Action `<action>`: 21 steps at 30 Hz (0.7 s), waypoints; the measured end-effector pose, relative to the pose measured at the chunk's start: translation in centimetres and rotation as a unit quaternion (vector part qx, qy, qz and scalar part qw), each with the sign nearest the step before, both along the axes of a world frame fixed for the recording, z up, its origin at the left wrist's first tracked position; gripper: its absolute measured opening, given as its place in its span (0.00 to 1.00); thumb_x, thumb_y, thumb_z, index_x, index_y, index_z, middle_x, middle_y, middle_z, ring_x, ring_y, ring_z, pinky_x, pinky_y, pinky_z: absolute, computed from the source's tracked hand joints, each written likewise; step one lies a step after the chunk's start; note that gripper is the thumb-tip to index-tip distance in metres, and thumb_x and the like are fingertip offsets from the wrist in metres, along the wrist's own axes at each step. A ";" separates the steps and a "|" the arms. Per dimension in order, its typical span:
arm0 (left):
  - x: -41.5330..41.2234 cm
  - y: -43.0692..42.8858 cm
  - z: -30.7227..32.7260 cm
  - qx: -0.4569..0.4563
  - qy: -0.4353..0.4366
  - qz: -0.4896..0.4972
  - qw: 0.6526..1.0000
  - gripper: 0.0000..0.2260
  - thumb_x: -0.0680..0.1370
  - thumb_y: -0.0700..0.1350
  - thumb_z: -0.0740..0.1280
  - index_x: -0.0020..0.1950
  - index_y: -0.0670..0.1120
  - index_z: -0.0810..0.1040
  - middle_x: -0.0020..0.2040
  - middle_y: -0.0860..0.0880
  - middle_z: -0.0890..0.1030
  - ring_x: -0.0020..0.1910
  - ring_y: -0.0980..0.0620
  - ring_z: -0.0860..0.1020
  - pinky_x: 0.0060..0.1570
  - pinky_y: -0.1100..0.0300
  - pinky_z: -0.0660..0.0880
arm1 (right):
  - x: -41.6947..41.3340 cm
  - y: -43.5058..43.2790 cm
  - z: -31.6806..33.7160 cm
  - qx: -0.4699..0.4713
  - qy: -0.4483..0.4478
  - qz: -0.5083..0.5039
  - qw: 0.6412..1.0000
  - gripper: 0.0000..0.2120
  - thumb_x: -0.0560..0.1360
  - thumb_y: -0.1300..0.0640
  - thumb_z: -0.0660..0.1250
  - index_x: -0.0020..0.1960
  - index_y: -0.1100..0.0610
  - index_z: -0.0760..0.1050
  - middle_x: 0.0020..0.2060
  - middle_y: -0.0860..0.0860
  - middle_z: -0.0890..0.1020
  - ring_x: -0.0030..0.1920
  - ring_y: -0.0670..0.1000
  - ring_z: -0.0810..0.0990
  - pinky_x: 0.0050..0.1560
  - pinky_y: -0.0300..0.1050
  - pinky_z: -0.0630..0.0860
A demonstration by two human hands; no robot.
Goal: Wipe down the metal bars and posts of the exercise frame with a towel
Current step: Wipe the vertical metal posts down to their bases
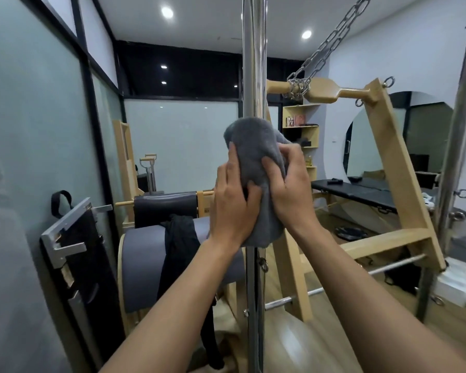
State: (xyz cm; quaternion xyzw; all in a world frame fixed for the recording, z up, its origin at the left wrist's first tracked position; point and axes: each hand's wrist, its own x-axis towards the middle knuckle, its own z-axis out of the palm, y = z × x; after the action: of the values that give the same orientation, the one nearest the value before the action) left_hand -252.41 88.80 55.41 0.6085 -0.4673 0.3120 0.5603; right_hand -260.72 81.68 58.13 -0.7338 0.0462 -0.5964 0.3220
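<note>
A shiny upright metal post point(254, 63) of the exercise frame runs from top to bottom in the middle of the view. A grey towel point(256, 146) is wrapped around it at about chest height. My left hand point(233, 203) grips the towel from the left and my right hand point(291, 189) grips it from the right, both pressed around the post. The stretch of post under the towel is hidden. A second metal post point(462, 130) stands at the right edge.
A wooden trapeze bar point(331, 94) hangs on a steel chain point(331, 41) just right of the post, joined to a slanted wooden frame point(398, 168). Thin metal rods point(396, 263) cross low on the right. A padded grey barrel point(143, 262) with black cloth point(180, 243) sits left.
</note>
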 end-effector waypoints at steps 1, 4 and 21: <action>-0.2 0.1 -0.4 0.006 -0.036 0.017 0.999 0.31 0.77 0.52 0.57 0.80 0.49 0.53 0.65 0.43 0.69 0.52 0.51 0.75 0.47 0.62 0.76 | 0.0 -0.1 -1.0 0.053 -0.003 0.007 0.999 0.06 0.81 0.52 0.61 0.52 0.55 0.69 0.45 0.50 0.76 0.47 0.49 0.77 0.49 0.52 0.77; -0.1 0.1 -1.3 0.009 -0.110 0.062 0.992 0.29 0.77 0.48 0.60 0.78 0.47 0.60 0.67 0.40 0.68 0.59 0.46 0.75 0.52 0.51 0.78 | -0.9 -0.1 -3.3 0.091 0.060 -0.055 0.992 0.12 0.82 0.48 0.58 0.49 0.57 0.70 0.39 0.50 0.78 0.41 0.51 0.78 0.45 0.58 0.76; -0.3 0.4 -7.3 -0.030 0.055 -0.036 0.997 0.21 0.80 0.46 0.60 0.74 0.45 0.67 0.65 0.45 0.74 0.61 0.58 0.74 0.58 0.70 0.70 | -2.7 1.7 -6.4 0.050 0.118 -0.049 0.990 0.09 0.78 0.52 0.66 0.55 0.51 0.69 0.47 0.46 0.77 0.48 0.45 0.77 0.46 0.42 0.75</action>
State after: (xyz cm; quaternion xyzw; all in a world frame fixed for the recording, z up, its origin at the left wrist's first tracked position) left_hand -252.74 89.23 48.14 0.5909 -0.4476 0.2715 0.6138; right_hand -263.41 83.35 51.71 -0.7788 0.1500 -0.5176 0.3209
